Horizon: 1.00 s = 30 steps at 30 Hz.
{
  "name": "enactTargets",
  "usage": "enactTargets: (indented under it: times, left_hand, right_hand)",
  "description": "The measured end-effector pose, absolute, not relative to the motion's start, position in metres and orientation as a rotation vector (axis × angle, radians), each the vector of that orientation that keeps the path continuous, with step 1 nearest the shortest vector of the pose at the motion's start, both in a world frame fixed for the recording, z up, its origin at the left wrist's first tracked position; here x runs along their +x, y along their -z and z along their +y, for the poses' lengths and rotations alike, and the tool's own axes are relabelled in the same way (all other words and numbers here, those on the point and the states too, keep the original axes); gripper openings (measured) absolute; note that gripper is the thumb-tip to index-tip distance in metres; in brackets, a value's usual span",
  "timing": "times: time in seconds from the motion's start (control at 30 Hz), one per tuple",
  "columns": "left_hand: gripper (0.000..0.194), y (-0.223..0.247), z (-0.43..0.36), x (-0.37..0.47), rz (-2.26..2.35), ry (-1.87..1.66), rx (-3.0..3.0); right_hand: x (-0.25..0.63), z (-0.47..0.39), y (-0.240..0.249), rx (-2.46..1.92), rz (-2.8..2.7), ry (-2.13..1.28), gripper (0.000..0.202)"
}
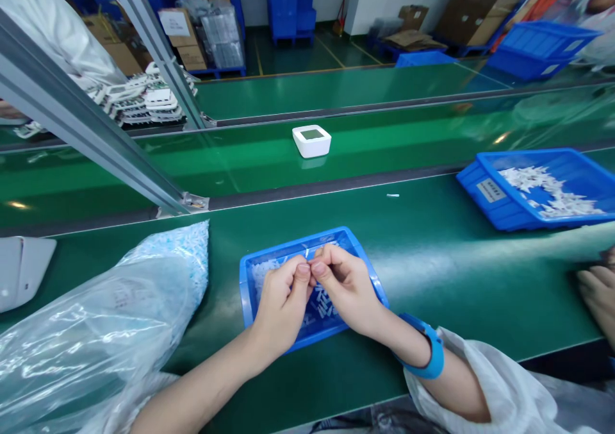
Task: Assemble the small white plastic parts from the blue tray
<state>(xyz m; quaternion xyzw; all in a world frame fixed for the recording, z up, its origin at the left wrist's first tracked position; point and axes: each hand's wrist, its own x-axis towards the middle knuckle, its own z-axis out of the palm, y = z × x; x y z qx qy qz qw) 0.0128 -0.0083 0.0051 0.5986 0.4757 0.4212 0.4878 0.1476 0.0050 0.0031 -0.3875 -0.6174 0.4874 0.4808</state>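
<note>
Over a small blue bin my left hand and my right hand meet, thumbs and forefingers pinched together at the tips. Whatever sits between the fingertips is too small and too covered to name; a thin white tip shows just behind them. Inside the bin lie small white plastic pieces, with more pale bits at its left end. A blue band circles my right wrist.
A clear plastic bag of small pale blue-white pieces lies left. Beyond the rail a white box-shaped device rests on the green belt. At right stand a larger blue bin of white parts and another person's hand. A metal post slants at left.
</note>
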Motion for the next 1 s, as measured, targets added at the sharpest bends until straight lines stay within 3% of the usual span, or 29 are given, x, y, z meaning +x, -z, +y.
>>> enactTargets:
  times: [0.13, 0.57, 0.83, 1.0]
  left_hand:
    - [0.041, -0.0057, -0.0099, 0.0108, 1.041, -1.074, 1.451]
    - [0.038, -0.0078, -0.0104, 0.0102, 1.189, -1.047, 1.648]
    - [0.037, -0.0012, -0.0083, 0.0126, 1.255, -0.953, 1.52]
    - [0.034, -0.0078, -0.0083, 0.012, 1.287, -1.037, 1.709]
  right_hand:
    - [0.1509, 0.0054, -0.0005, -0.843, -1.353, -1.344, 0.027]
    - [0.1529, 0.0015, -0.0026, -0.874, -1.521, -1.242, 0.027]
    - [0.1477, 0.0, -0.0004, -0.999, -1.695, -0.935, 0.029]
    - [0.1543, 0.0049, -0.0076, -0.965, -1.626, -1.028, 0.016]
